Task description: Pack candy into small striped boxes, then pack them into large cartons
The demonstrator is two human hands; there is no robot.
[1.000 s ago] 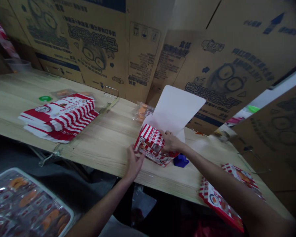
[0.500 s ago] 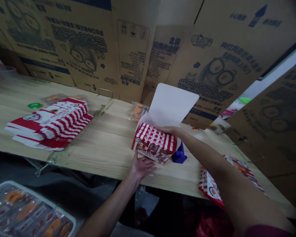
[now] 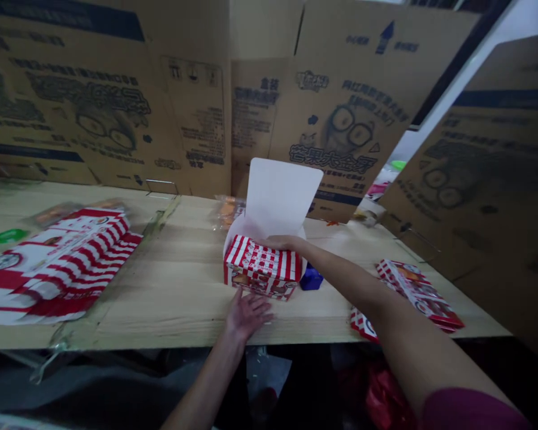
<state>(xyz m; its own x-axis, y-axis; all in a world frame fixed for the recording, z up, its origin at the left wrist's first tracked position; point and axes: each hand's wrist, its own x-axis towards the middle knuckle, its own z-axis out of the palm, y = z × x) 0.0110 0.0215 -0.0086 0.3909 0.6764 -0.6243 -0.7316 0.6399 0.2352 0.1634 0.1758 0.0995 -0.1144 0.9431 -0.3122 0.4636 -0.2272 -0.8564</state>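
A red-and-white checked paper box (image 3: 264, 272) stands on the table in front of me. Its white lid flap (image 3: 283, 190) is raised at the back. My right hand (image 3: 284, 243) reaches over the box from the right, at the opening behind the printed front. Its fingers are mostly hidden there. At the lower front edge of the box lies my left hand (image 3: 248, 313), palm up with fingers spread, holding nothing. A blue object (image 3: 311, 278), perhaps a tape dispenser, sits right beside the box.
Flattened red-and-white cartons (image 3: 72, 257) overlap on the table (image 3: 170, 304) at left, near a green ring (image 3: 9, 236). Clear packets with orange contents (image 3: 228, 210) lie behind the box. More printed cartons (image 3: 424, 292) are at right. Large cardboard boxes (image 3: 116, 107) wall the back.
My view has swung right and up, so the table things appear further left and the white-rimmed tray has nearly left the picture. Both hands keep about the same place at the box.
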